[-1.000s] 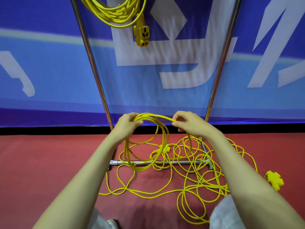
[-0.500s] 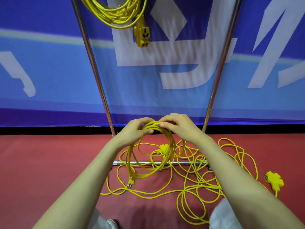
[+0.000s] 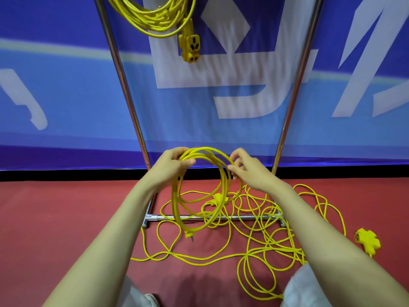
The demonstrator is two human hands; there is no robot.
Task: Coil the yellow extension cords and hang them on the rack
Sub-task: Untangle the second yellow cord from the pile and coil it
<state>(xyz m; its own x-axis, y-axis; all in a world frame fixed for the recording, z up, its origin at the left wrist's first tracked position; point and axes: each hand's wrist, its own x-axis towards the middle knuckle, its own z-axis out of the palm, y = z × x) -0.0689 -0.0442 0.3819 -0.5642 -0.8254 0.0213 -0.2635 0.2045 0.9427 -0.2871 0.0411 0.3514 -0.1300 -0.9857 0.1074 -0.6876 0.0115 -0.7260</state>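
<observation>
My left hand (image 3: 171, 166) grips the top of a coil of yellow extension cord (image 3: 177, 202) that hangs in several loops, its plug (image 3: 189, 235) dangling at the bottom. My right hand (image 3: 247, 169) pinches the coil's right side between thumb and fingers. The rest of the cord lies tangled on the red floor (image 3: 261, 238), ending in a yellow socket block (image 3: 367, 240) at the right. Another coiled yellow cord (image 3: 152, 16) with its socket (image 3: 190, 48) hangs at the top of the metal rack (image 3: 124, 80).
The rack's two chrome uprights lean towards each other, and its base bar (image 3: 221, 217) lies under the loose cord. A blue and white banner (image 3: 66, 96) stands behind. My knees (image 3: 298, 289) show at the bottom edge.
My right hand brought a new loop to my left hand, then slid down the coil's right side. The coil gained a loop and its plug now dangles free.
</observation>
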